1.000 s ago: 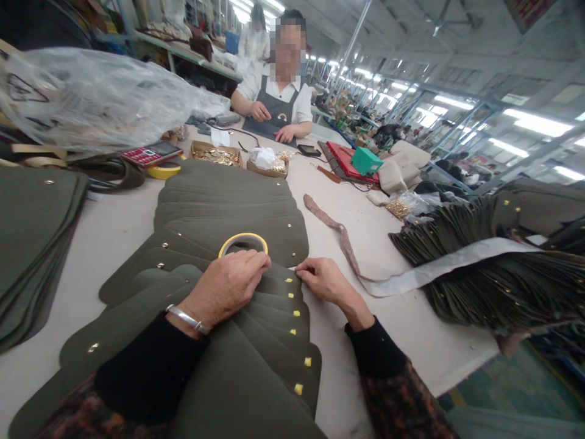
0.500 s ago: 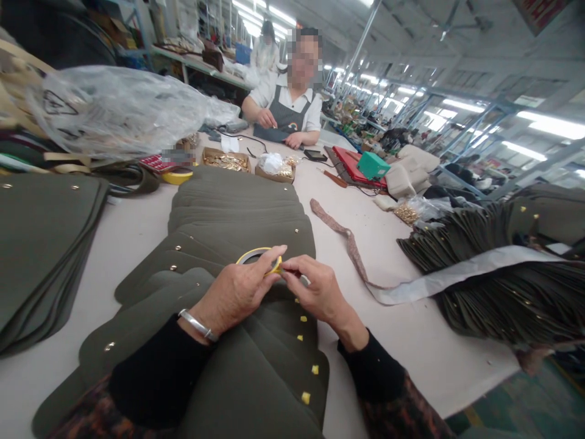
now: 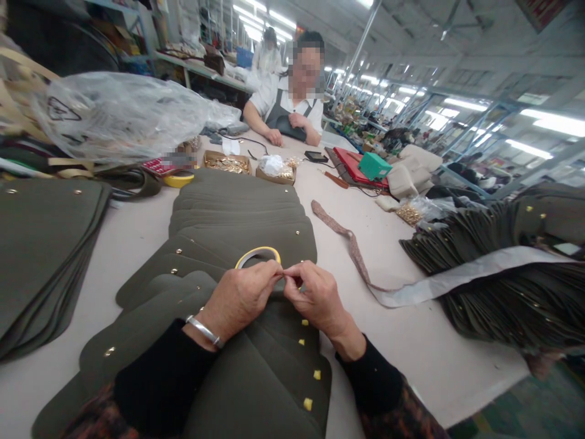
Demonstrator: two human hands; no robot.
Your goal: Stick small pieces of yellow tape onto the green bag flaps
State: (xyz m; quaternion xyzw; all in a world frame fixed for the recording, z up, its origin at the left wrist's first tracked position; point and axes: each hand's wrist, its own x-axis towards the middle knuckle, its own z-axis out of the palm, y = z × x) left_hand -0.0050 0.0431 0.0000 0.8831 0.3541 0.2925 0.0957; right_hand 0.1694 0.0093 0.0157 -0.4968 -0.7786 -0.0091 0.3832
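My left hand (image 3: 242,292), with a silver bangle at its wrist, is closed around the near side of a roll of yellow tape (image 3: 258,251). The roll's far rim shows above my knuckles. My right hand (image 3: 317,299) is pinched closed, its fingertips meeting those of the left; a bit of yellow tape shows by its fingers, mostly hidden. Beneath both hands lie overlapping dark olive panels (image 3: 237,213) with small gold metal studs. Small yellow tape pieces (image 3: 317,374) stick along the right edge of the nearer panels.
More olive panels (image 3: 41,244) lie at left, and a fanned stack (image 3: 493,292) stands at right under a pale strip (image 3: 439,280). Behind are a box of gold fittings (image 3: 226,163), another yellow tape roll (image 3: 179,179), a plastic bag (image 3: 123,116) and a co-worker (image 3: 286,116) seated opposite.
My left fingers, raised over the tape roll before, have folded down into a pinch against my right fingertips. More of the roll's rim shows. The co-worker's hands have shifted.
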